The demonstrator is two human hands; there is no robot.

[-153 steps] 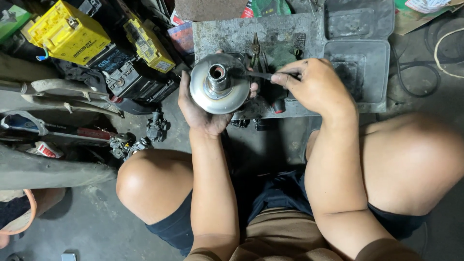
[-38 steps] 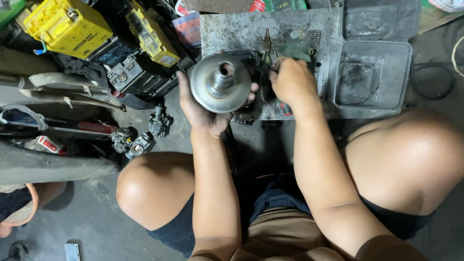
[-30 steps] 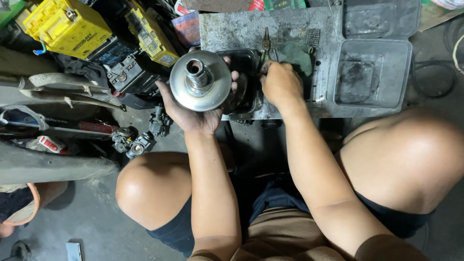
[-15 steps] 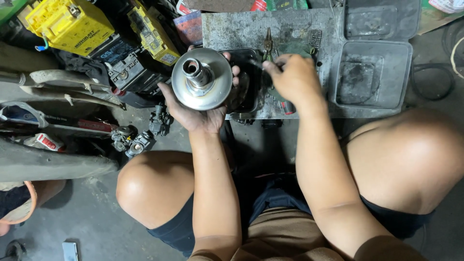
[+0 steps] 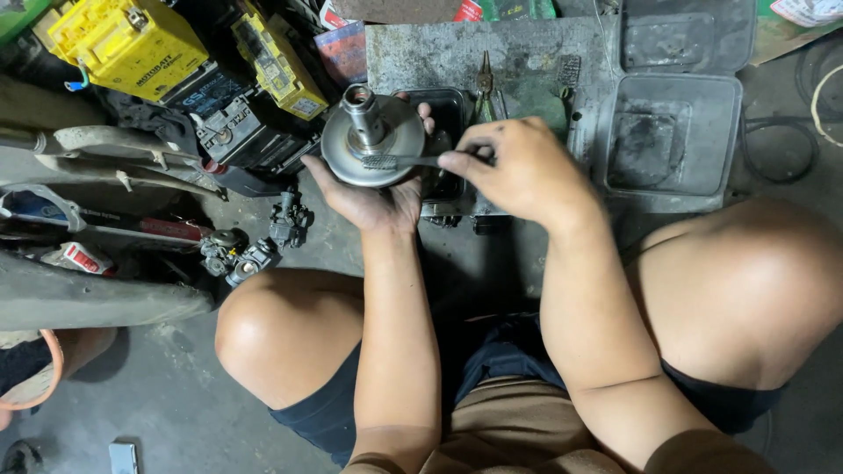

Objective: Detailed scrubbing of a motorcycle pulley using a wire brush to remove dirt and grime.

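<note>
Brushwork is the step in hand: left hand cups a round metal pulley from beneath, fingers curled around its rim, shaft tilted upward. Right hand, just right of it, pinches a small brush whose bristles touch the disc face beside the shaft. Short strokes should work best, with the pulley kept over the dark tray beyond the fingers.

Yellow-topped batteries with labels stand upper left.
</note>
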